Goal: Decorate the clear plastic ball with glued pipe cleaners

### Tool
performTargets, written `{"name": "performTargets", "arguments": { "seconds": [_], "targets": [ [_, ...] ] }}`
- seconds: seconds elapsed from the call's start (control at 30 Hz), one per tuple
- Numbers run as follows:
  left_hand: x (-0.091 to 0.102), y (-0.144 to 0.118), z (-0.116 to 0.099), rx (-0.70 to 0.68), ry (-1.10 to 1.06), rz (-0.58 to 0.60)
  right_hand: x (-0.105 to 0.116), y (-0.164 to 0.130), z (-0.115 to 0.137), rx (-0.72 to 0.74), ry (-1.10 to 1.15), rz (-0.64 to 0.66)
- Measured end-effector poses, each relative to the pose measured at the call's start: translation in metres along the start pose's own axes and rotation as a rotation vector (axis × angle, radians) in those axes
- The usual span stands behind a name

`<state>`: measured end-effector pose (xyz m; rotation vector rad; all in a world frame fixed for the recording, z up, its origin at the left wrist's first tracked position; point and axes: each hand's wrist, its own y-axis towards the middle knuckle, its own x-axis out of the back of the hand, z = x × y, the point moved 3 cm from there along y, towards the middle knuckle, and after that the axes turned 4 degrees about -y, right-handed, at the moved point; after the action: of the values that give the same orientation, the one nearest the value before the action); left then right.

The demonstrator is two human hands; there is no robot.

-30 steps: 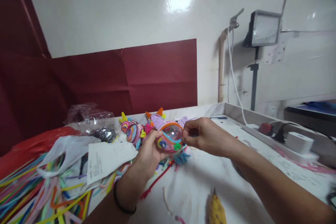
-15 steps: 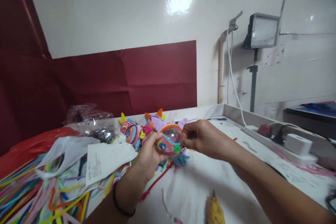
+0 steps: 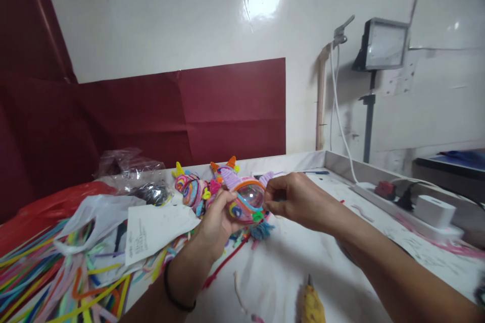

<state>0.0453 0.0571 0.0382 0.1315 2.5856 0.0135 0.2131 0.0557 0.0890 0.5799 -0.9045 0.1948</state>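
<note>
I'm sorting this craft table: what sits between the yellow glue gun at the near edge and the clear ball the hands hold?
In the head view, between the yellow glue gun and the clear ball: mostly bare white tabletop, plus a teal tassel.

Left hand (image 3: 215, 217) cups clear plastic ball (image 3: 248, 199) wrapped in coloured pipe cleaners, above white table (image 3: 303, 262). Right hand (image 3: 299, 199) pinches ball's right edge. Finished pipe-cleaner figures (image 3: 193, 189) just behind. Loose pipe cleaners (image 3: 49, 277) piled far left. Yellow glue gun (image 3: 312, 303) near bottom edge.
</note>
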Motion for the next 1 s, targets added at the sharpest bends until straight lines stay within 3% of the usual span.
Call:
{"name": "performTargets", "arguments": {
  "seconds": [1.0],
  "targets": [
    [-0.0013,-0.001,-0.0012,-0.027,-0.027,-0.02,0.0019,-0.0027,-0.0003,0.053,-0.024,-0.03]
  ]
}}
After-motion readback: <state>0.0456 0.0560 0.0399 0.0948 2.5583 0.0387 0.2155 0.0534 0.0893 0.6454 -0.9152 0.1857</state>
